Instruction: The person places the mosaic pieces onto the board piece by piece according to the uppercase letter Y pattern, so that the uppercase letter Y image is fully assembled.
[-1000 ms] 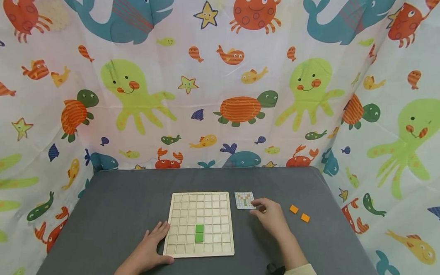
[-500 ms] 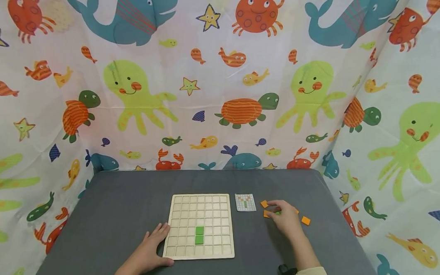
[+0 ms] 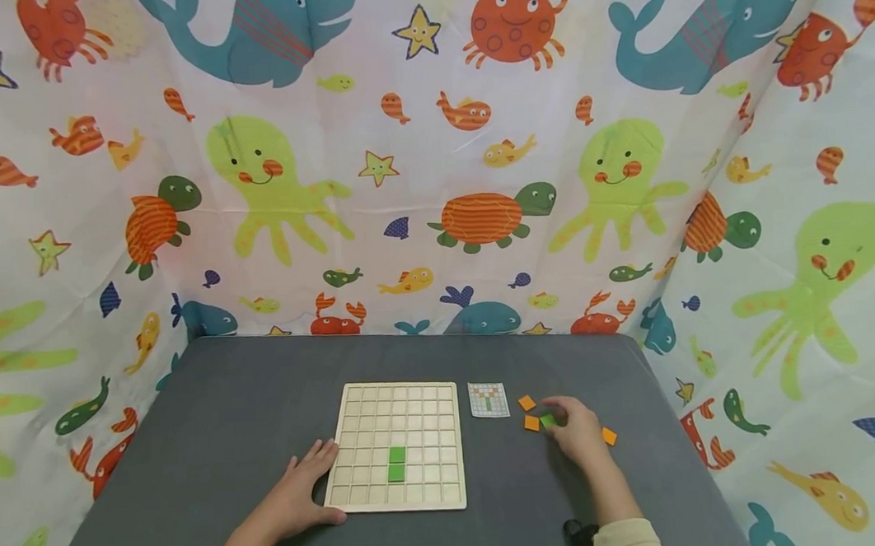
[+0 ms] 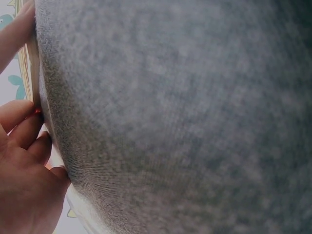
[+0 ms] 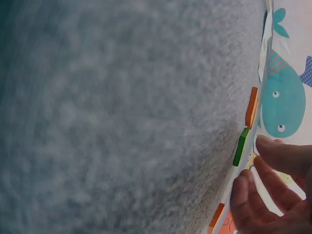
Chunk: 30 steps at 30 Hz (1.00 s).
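The right grip (image 3: 578,430) hangs over the loose tiles, thumb and fingertips apart, with a loose green tile (image 3: 547,421) lying flat on the surface (image 3: 250,386) at the fingertips; whether they touch it, the views do not settle. The left grip (image 3: 298,496) has thumb and fingers spread along the left side of the board (image 3: 432,450), thumb at the near corner, fingers touching the edge.

Around the right grip lie a far orange tile (image 3: 527,403) and a near orange tile (image 3: 531,423), the latter just beside the green one. Another orange tile (image 3: 609,436) is partly hidden beyond the wrist. Between these and the board lies a card (image 3: 488,400) with a small coloured grid. In the board's near half, two green squares (image 3: 396,464) fill neighbouring cells of one column.

A pale sleeve (image 3: 630,541) and something black (image 3: 581,536) show at the right forearm.

The surface is grey and fabric-like, blurred up close in both wrist views. White cloth (image 3: 421,249) hangs behind it and on both sides, printed with octopuses, whales, crabs, turtles, stars and fish, and lightly creased.
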{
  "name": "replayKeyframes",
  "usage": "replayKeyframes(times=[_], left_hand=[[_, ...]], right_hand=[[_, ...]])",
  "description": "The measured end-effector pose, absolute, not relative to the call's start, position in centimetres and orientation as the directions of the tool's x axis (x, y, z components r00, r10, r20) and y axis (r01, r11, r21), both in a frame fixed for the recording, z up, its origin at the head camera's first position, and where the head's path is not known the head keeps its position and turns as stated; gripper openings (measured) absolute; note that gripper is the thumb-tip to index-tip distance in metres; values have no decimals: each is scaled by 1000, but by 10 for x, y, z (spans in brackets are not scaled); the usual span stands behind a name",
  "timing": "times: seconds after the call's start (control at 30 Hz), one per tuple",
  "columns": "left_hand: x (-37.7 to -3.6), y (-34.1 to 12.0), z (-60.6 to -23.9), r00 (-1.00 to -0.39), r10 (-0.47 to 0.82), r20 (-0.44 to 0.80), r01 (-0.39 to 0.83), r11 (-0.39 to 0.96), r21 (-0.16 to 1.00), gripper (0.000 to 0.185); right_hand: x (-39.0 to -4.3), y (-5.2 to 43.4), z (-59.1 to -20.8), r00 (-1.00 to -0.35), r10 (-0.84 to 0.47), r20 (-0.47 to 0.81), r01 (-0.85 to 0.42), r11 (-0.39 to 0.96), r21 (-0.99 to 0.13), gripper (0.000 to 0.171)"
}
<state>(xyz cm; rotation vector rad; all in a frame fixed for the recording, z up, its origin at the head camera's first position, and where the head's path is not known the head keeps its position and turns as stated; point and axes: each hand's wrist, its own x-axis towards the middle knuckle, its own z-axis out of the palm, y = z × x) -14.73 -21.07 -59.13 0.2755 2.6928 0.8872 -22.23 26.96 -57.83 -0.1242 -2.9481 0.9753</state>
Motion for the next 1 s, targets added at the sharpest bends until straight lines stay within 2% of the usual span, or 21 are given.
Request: replayKeyframes(times=[0.23,0.6,1.0], left_hand=[[-152,-210,-591,-936,289,-199,115,788,604,117],[-150,-210,-592,-936,270,-226,84,795,601,118],[-148,-213,-592,-937,263,-229,81,803,591,119]], right_hand=[[-222,272,-577,-995,80,-67,104,834,-542,50],[-220,271,-574,-992,68,-103,111,856,-505,29],[-217,271,-575,-997,-38,-72,-1,888,-459,24]])
